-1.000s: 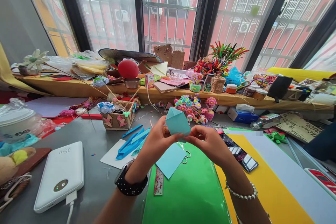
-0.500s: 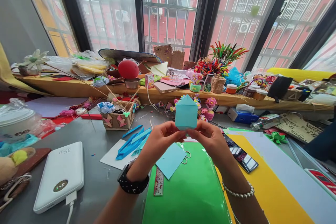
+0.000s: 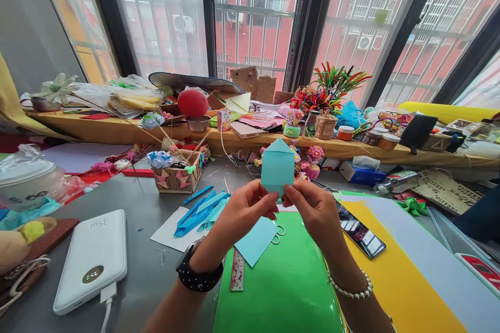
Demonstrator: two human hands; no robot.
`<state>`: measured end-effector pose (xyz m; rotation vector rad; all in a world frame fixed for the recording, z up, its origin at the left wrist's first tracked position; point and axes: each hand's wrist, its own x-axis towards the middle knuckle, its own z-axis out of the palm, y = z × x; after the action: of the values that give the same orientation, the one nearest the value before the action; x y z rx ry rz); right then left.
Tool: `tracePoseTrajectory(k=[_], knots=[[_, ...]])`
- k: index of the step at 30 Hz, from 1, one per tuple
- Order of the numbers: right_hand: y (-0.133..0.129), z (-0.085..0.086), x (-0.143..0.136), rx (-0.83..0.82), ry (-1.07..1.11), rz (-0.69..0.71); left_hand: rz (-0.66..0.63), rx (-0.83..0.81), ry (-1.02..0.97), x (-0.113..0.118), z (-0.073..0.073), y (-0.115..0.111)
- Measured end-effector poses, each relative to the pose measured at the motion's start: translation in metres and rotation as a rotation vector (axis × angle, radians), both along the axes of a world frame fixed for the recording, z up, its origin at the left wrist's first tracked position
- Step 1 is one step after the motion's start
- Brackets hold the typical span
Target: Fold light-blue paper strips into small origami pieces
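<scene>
Two-handed pinch on my feed: left hand [image 3: 247,208] and right hand [image 3: 317,209] both holding folded paper [image 3: 278,169] down low | just right of centre frame | grip probably leaves most folds uncovered, tbh

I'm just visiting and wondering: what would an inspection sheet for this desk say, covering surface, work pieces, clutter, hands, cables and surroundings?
Surface: grey table, with a glossy green sheet in front of the person.
Work pieces: folded light-blue paper held up; flat light-blue square below; blue folded strips to the left.
Clutter: power bank, phone, small ruler, decorated box.
Hands: left hand and right hand both pinch the folded paper's lower end.
Cables: white cable plugged into the power bank.
Surroundings: crowded ledge beneath barred windows.
</scene>
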<state>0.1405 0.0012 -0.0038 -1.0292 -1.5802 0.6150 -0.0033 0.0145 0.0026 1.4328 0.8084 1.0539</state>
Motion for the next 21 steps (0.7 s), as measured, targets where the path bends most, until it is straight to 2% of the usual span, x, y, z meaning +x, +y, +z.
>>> tracePoseTrajectory(k=[9, 13, 18, 21], knots=[[0.0018, -0.0034, -0.0028, 0.101, -0.077, -0.046, -0.008, -0.014, -0.008, -0.0003, 0.0014, 0.0012], [0.0045, -0.0069, -0.0028, 0.148, -0.039, -0.073, -0.001, -0.004, -0.016, 0.0003, 0.0021, 0.0003], [0.0032, -0.0064, -0.0037, 0.160, -0.047, -0.056, -0.010, -0.016, 0.030, 0.0009, -0.0004, -0.0010], [0.0027, -0.0064, -0.0048, 0.190, -0.083, -0.092, 0.001, -0.011, 0.062, 0.0008, -0.0009, -0.0023]])
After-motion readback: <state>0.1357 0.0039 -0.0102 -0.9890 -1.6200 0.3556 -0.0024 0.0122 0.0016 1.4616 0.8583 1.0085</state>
